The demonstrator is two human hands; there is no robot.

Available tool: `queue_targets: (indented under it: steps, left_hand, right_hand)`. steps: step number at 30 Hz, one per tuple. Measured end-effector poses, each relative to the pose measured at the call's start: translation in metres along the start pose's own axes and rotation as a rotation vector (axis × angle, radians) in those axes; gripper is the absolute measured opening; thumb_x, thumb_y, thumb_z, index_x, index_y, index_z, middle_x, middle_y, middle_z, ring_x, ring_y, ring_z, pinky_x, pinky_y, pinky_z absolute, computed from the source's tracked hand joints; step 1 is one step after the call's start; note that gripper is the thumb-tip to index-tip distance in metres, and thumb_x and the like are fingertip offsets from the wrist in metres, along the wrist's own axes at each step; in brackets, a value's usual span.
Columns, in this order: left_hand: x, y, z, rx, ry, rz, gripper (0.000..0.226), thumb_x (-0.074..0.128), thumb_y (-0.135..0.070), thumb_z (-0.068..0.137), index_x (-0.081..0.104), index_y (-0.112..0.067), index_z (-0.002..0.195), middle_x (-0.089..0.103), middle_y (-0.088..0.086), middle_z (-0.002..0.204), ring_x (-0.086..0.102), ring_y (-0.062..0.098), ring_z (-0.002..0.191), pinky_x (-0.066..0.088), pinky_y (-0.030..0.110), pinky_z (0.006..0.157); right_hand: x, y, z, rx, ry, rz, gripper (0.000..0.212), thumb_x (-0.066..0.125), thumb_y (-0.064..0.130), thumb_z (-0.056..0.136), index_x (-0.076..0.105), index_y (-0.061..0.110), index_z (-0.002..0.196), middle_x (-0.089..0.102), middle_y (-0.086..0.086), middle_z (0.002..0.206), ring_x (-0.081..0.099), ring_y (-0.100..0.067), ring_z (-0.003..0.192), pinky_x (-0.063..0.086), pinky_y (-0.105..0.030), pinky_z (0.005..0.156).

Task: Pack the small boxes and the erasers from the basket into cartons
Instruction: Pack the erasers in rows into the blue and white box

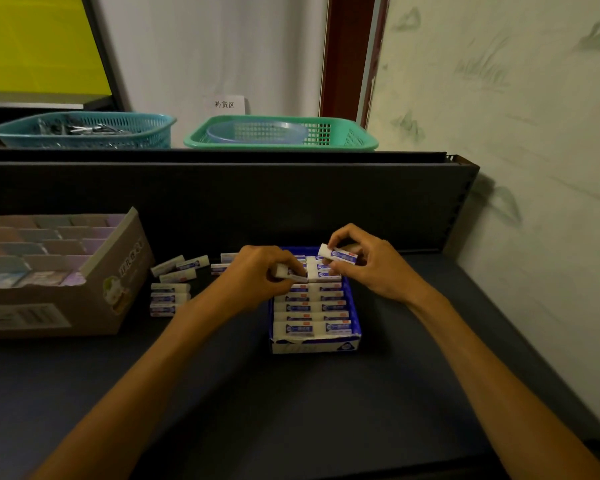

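A small blue and white carton (314,345) stands on the dark table, filled with rows of white erasers in blue sleeves. My left hand (257,275) pinches one eraser (286,272) low over the carton's far left rows. My right hand (368,263) holds another eraser (338,254) raised above the carton's far right corner. Several loose erasers (179,266) lie on the table to the left of the carton, some stacked (168,299).
A large brown carton (94,306) with pastel small boxes in rows sits at the left. Behind a dark partition (222,195) stand a teal basket (84,129) and a green basket (281,133) holding a blue bowl. A wall runs along the right.
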State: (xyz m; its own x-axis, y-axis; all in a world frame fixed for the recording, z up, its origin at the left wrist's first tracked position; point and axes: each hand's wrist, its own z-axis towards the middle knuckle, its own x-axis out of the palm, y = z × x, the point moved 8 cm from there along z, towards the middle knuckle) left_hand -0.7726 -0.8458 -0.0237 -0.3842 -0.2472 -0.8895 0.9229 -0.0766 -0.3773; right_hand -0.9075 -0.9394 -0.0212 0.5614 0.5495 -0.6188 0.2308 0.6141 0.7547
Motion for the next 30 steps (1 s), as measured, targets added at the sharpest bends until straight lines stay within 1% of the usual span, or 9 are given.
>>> queue_targets:
  steps: [2,4,6,10,14,16,20,25,30]
  left_hand:
    - [-0.001,0.001,0.000,-0.019,-0.003,-0.019,0.039,0.065,-0.020,0.085,0.054,-0.029,0.121,0.061,-0.007,0.110,0.058,0.002,0.096,0.048,0.018,0.082]
    - [-0.001,0.002,-0.001,-0.033,-0.001,-0.007,0.045,0.064,-0.021,0.085,0.050,-0.027,0.128,0.062,-0.005,0.112,0.058,0.002,0.095,0.047,0.017,0.082]
    - [0.000,0.003,-0.001,-0.044,0.008,0.029,0.043,0.064,-0.022,0.085,0.052,-0.024,0.127,0.061,-0.003,0.116,0.057,0.003,0.098,0.044,0.016,0.082]
    - [0.006,0.007,0.002,-0.080,0.045,0.071,0.038,0.065,-0.022,0.085,0.055,-0.027,0.121,0.058,-0.005,0.116,0.050,0.000,0.094,0.040,0.016,0.081]
    - [0.009,0.007,0.004,-0.057,0.046,0.160,0.035,0.065,-0.026,0.084,0.057,-0.028,0.118,0.052,-0.006,0.121,0.041,0.009,0.110,0.034,0.022,0.090]
    - [0.008,0.004,0.004,-0.042,0.043,0.196,0.034,0.064,-0.028,0.084,0.056,-0.028,0.117,0.051,-0.007,0.120,0.037,0.011,0.112,0.034,0.027,0.094]
    - [0.011,0.002,0.005,-0.045,0.068,0.194,0.033,0.062,-0.028,0.085,0.055,-0.028,0.118,0.053,-0.008,0.119,0.039,0.011,0.111,0.037,0.032,0.096]
    - [0.020,0.003,0.006,-0.056,0.116,0.156,0.033,0.064,-0.025,0.085,0.057,-0.025,0.118,0.053,-0.004,0.123,0.049,0.007,0.105,0.045,0.026,0.091]
    - [0.021,0.004,0.006,-0.043,0.124,0.228,0.036,0.062,-0.030,0.087,0.056,-0.028,0.123,0.050,-0.005,0.126,0.043,0.012,0.116,0.041,0.032,0.098]
  right_hand:
    - [0.002,-0.001,0.001,0.029,0.021,-0.047,0.034,0.065,0.023,0.088,0.045,0.029,0.115,0.064,0.007,0.107,0.066,-0.007,0.093,0.057,-0.023,0.070]
    - [0.004,-0.002,0.003,0.036,0.041,-0.103,0.032,0.065,0.024,0.088,0.047,0.026,0.115,0.061,0.009,0.106,0.064,-0.005,0.093,0.055,-0.020,0.067]
    - [0.006,-0.001,0.004,0.013,0.058,-0.190,0.029,0.066,0.025,0.087,0.054,0.025,0.113,0.058,0.011,0.109,0.060,-0.003,0.095,0.053,-0.017,0.068]
    - [0.010,-0.003,0.007,-0.023,0.062,-0.361,0.028,0.068,0.026,0.085,0.061,0.024,0.112,0.053,0.010,0.114,0.052,-0.003,0.102,0.048,-0.021,0.083]
    - [0.013,-0.008,0.007,0.002,0.098,-0.400,0.029,0.069,0.022,0.084,0.061,0.023,0.112,0.053,0.007,0.115,0.052,-0.004,0.102,0.047,-0.023,0.086]
    - [0.015,-0.010,0.006,0.024,0.117,-0.404,0.030,0.069,0.022,0.084,0.060,0.026,0.112,0.054,0.007,0.115,0.054,-0.005,0.101,0.050,-0.025,0.086]
    - [0.020,-0.010,0.007,0.030,0.150,-0.462,0.030,0.070,0.024,0.083,0.062,0.026,0.112,0.056,0.007,0.116,0.054,-0.005,0.101,0.052,-0.031,0.088]
    - [0.023,-0.008,0.007,0.029,0.165,-0.544,0.034,0.070,0.027,0.084,0.062,0.025,0.116,0.053,0.006,0.122,0.050,-0.007,0.109,0.048,-0.032,0.094]
    - [0.024,-0.005,0.007,0.019,0.179,-0.594,0.034,0.068,0.030,0.085,0.061,0.026,0.117,0.053,0.006,0.123,0.048,-0.007,0.111,0.042,-0.032,0.099]
